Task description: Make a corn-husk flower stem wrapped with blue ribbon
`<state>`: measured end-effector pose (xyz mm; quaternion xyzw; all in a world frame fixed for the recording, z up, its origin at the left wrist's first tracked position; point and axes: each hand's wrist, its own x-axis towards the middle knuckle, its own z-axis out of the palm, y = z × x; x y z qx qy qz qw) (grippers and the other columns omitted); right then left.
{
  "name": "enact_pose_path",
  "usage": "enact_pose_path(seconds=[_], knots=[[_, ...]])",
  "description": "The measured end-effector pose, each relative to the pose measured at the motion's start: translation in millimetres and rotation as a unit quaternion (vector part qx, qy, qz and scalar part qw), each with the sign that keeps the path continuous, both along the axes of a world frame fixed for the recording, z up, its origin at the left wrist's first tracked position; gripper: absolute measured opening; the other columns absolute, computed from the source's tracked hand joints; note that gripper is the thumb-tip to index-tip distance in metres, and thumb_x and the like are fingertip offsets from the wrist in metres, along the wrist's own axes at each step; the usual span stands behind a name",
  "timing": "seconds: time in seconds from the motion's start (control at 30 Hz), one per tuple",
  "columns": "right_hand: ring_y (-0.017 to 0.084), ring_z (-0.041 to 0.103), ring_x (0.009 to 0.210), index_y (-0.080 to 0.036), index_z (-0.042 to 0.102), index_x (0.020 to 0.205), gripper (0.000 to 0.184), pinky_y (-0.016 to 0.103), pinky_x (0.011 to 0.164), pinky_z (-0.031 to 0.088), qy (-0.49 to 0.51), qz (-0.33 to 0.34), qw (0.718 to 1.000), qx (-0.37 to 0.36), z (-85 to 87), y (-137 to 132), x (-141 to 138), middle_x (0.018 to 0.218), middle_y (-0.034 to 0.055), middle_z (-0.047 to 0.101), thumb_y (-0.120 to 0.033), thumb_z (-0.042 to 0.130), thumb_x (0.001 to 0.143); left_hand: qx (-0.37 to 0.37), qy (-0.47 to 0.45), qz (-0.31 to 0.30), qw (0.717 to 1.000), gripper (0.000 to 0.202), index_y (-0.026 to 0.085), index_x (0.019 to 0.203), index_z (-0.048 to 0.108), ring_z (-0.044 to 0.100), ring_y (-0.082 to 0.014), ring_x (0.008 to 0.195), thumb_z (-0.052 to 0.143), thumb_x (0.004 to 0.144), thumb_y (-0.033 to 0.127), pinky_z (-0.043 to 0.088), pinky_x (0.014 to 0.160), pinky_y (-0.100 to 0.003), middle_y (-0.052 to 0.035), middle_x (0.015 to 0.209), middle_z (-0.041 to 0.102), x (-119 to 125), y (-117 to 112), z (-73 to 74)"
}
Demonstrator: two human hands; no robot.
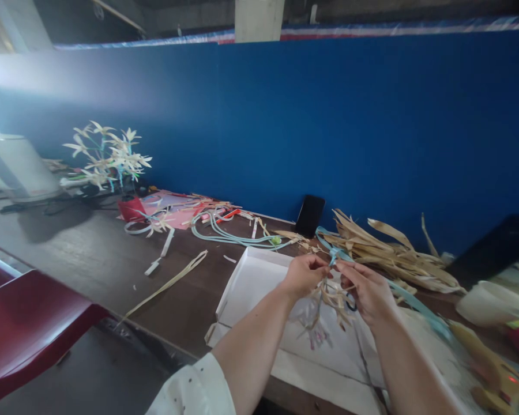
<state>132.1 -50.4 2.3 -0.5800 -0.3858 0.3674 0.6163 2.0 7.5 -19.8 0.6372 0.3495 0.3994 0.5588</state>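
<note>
Fingertips of both hands meet over a white cardboard box lid (246, 288). My left hand (305, 274) is closed in a pinch at the stem of a pale dried-husk flower (335, 297), which hangs head down below the fingers. My right hand (367, 288) pinches a light blue ribbon (421, 305) right beside it, where the ribbon loops around the stem top. The ribbon's long tail runs behind the right wrist toward the lower right. The exact contact between fingertips and stem is partly hidden. A dark ring (351, 302), perhaps a scissors handle, shows beside the right hand.
Dried corn husks (380, 248) are heaped behind my hands, near a leaning phone (310, 214). To the right are a white bowl (493, 302) and a yellow glue gun (497, 374). Husk flowers (116, 155) stand at left; pale blue cords (225, 235) lie mid-table. A blue partition (350, 127) rises behind.
</note>
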Motion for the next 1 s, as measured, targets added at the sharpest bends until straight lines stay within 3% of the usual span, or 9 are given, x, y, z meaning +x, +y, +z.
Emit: enact_pose_path(seconds=[0.33, 0.57, 1.0], knots=[[0.011, 0.046, 0.049, -0.015, 0.070, 0.086, 0.035, 0.024, 0.046, 0.031, -0.026, 0.029, 0.999, -0.005, 1.1, -1.4, 5.9, 0.054, -0.0009, 0.056, -0.038, 0.075, 0.060, -0.025, -0.024, -0.020, 0.999, 0.022, 0.013, 0.076, 0.064, 0.040, -0.0041, 0.045, 0.061, 0.070, 0.033, 0.033, 0.046, -0.018, -0.0016, 0.068, 0.065, 1.0, -0.6, -0.1], [0.016, 0.061, 0.063, -0.017, 0.070, 0.092, 0.039, 0.026, 0.060, 0.045, -0.045, 0.060, 0.997, 0.001, 0.1, -2.8, 12.9, 0.073, 0.0036, 0.069, -0.041, 0.076, 0.062, -0.052, -0.050, -0.051, 0.996, 0.027, 0.011, 0.079, 0.064, 0.036, -0.0030, 0.042, 0.063, 0.069, 0.036, 0.029, 0.042, -0.018, -0.0035, 0.070, 0.066, -1.3, -3.0, 4.6], [0.016, 0.059, 0.064, -0.016, 0.070, 0.086, 0.040, 0.026, 0.060, 0.045, -0.101, 0.028, 0.994, -0.014, 5.7, -3.9, 13.4, 0.073, 0.0038, 0.068, -0.045, 0.077, 0.060, -0.014, -0.037, -0.060, 0.997, 0.025, 0.012, 0.075, 0.064, 0.039, -0.0045, 0.045, 0.062, 0.069, 0.036, 0.032, 0.045, -0.019, -0.0031, 0.068, 0.064, -1.3, -3.7, 2.2]])
